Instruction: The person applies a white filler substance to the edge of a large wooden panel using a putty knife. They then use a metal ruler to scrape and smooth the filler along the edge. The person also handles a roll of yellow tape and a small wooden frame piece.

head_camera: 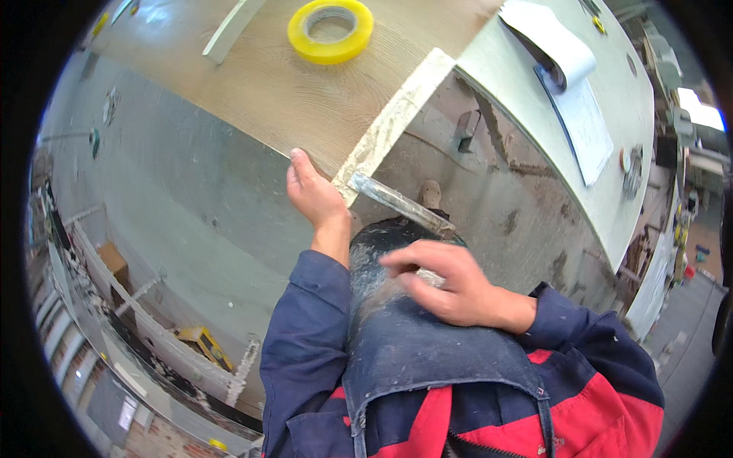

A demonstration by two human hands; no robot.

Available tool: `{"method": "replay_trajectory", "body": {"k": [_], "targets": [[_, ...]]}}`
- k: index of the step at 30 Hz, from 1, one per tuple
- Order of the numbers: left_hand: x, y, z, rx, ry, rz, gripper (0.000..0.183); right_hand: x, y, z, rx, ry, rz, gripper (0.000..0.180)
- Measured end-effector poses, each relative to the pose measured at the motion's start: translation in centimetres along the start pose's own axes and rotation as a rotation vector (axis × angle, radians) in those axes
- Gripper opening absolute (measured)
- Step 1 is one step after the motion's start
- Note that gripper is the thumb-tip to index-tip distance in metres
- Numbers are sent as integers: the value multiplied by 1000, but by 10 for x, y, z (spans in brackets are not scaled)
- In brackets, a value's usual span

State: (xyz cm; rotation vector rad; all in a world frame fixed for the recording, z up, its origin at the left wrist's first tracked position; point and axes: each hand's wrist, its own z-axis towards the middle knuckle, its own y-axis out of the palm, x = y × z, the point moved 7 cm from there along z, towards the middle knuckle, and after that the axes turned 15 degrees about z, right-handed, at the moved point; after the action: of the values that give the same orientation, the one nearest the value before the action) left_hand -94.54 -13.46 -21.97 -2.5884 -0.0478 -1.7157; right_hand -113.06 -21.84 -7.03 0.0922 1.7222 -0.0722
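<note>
My left hand [316,192] rests against the near edge of a wood-grain panel [252,86], thumb on the top edge; the fingers beneath are partly hidden, so its grip is unclear. Beside it a whitish, rough strip [395,114] runs along the panel's end. From the strip's near end a worn metal bar [401,203] juts towards my body. Just below the bar, my right hand [444,280] hovers over my dark apron [424,349] with curled fingers, slightly blurred. Nothing plain shows in its grasp. A roll of yellow tape [330,30] lies on the panel.
At the upper left of the panel lies a pale strip [232,31]. To the right, a pale board [624,189] bears a clipboard [572,126] with curled paper and a small tape roll [625,160]. A yellow box [205,346] stands low at the left, near a metal frame.
</note>
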Motion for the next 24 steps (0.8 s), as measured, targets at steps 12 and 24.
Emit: {"method": "replay_trajectory", "body": {"k": [12,24], "targets": [[10,-35,-13,-401,-132,300,35,102,59,43,319,281,689,102],[3,-41,-19,-766,-212,283,29,10,-5,-65,157,193,428,58]]}}
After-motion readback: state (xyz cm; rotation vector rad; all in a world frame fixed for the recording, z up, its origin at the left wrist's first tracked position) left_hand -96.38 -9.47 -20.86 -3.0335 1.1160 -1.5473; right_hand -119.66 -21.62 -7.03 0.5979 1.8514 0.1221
